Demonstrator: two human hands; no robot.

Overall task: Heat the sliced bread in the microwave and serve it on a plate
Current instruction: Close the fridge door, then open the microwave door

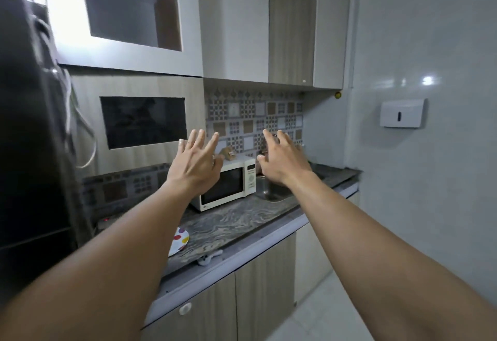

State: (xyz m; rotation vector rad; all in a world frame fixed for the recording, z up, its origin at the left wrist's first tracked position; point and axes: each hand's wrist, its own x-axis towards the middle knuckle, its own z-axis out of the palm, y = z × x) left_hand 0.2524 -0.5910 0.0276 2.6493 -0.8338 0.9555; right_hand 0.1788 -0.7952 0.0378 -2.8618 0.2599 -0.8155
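Step in hand: approach, nothing yet taken up. Left hand [196, 163] and right hand [282, 160] are both released, fingers spread, raised before the microwave [228, 184], which stands closed on the counter [242, 219]. A brownish item [228, 152] on top of it may be the bread; unconfirmed. The spotted plate [178, 241] lies near the counter's front edge. Next requirement, as judged: fetch the bread and open the door. The sink [271, 191] adjoins on the right; no obstruction noted

left hand [195, 163] raised, fingers spread | right hand [282, 160] likewise | microwave [228, 184] door closed

Head camera looks forward, slightly down; counter [228, 222] seemingly near.
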